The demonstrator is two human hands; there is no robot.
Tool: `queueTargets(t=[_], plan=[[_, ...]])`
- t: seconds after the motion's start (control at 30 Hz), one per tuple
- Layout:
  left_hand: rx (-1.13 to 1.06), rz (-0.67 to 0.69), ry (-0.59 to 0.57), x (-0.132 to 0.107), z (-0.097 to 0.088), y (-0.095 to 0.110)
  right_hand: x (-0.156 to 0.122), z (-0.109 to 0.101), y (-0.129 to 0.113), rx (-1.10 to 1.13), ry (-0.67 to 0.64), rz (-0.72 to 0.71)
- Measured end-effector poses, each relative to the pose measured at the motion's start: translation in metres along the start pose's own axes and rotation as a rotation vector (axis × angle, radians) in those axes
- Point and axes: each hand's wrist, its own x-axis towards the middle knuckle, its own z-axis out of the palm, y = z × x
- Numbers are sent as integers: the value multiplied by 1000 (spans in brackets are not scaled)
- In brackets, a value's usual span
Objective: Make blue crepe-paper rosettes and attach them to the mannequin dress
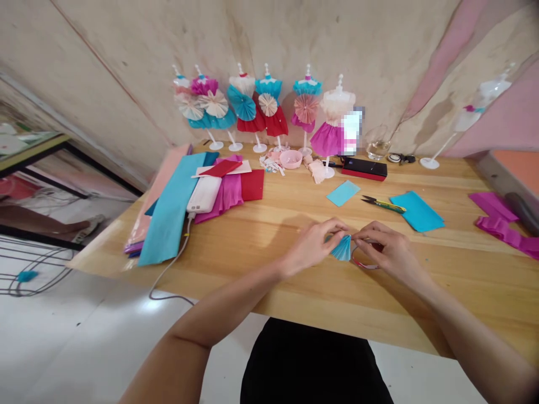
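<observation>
Blue fan (pixel 342 248) — one, left hand (pixel 310 246) pinching it; right hand (pixel 389 251) hold unclear — seven dress forms (pixel 268 105).

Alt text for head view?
Left hand pinches a pleated blue fan over a wooden table, right hand close beside it. Snips lie beyond; dressed miniature mannequins stand at the back.

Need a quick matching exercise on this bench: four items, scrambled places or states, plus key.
1. Pleated paper
2. Snips
3. Power bank
4. Small bowl

A. White, with a cable plugged in
B. Pink, in front of the dress forms
C. Blue, between the left hand and right hand
D. Yellow-green handles, next to blue sheets

Pairs: 1-C, 2-D, 3-A, 4-B
</observation>
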Motion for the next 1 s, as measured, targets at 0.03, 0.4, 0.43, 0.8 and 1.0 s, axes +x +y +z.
queueTargets(t=[0.03,0.4,0.43,0.8,1.0], plan=[[21,20,-6,0,0,0,-1,0,0,-23,10,-13],[-243,-38,-14,3,5,-5,-9,1,-11,-317,149,-235],[-245,-27,7,3,6,-5,-10,2,-13,-356,169,-250],[162,230,191,-6,11,6,-10,5,-18,-131,162,-19],[401,478,341,-6,12,-4,-6,-1,-22,110,30,161]])
